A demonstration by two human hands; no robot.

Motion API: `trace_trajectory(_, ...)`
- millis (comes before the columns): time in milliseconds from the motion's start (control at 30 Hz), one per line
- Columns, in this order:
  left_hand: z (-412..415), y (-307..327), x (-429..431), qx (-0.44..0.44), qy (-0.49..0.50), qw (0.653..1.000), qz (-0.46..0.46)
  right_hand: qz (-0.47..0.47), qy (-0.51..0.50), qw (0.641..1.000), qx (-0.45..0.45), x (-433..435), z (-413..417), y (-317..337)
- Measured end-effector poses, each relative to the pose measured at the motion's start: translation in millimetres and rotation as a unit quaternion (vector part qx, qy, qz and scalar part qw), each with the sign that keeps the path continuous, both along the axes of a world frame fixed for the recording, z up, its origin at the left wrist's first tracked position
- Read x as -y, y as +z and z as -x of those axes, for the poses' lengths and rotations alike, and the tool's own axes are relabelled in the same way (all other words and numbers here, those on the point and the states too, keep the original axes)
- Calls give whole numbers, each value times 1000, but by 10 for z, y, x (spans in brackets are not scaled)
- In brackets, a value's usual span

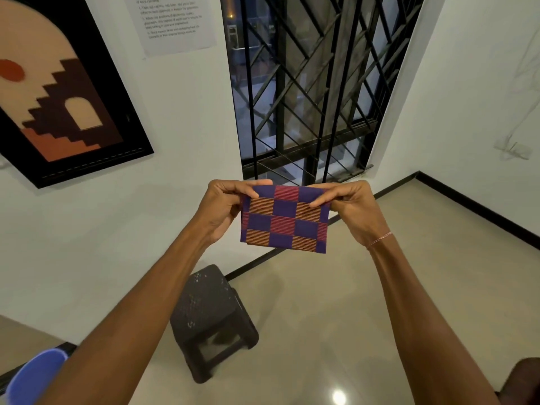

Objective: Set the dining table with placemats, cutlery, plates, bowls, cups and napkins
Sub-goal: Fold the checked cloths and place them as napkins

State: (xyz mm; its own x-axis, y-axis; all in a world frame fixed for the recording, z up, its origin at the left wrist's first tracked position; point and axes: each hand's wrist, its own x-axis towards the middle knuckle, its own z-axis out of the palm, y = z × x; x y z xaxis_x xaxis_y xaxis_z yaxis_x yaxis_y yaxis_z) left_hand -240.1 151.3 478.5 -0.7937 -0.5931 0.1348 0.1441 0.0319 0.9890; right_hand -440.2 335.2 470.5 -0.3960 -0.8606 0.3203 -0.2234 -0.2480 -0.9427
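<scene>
Between our two pinches, the folded napkin (285,219) hangs in mid-air, left hand (223,210) and right hand (349,210) each nipping an upper corner between thumb and fingers, probably to keep the fold square before laying it.

My forearms (140,302) were bare to the frame edge. Thin bracelet (380,239) circled the wrist of my right hand (350,211), pinkish-white, maybe braided thread, too small to tell.
</scene>
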Motion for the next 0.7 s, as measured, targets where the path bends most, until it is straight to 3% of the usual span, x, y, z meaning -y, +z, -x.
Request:
trace_trajectory(100, -6, 48, 44, -30, -10, 999, -40, -13, 17, 1000, -8, 1, 20, 86)
trace_trajectory(167, -34, 54, 48, -55, -36, 991, -113, -9, 14, 1000, 11, 19, 4, 117)
trace_trajectory(233, -70, -9, -14, -31, -45, 987, -148, 0, 5, 1000, 26, 42, -18, 96)
trace_trajectory(467, 34, -226, -105, 110, 18, 993, -38, -15, -33, 998, 54, 39, -17, -102)
trace_trajectory(567, 93, -250, -85, 121, 33, 992, -26, -44, -83, 971, 222, 40, -168, -163)
trace_trajectory(700, 193, -332, -172, 154, 45, 986, 39, -167, -133, 966, 149, 92, -438, -391)
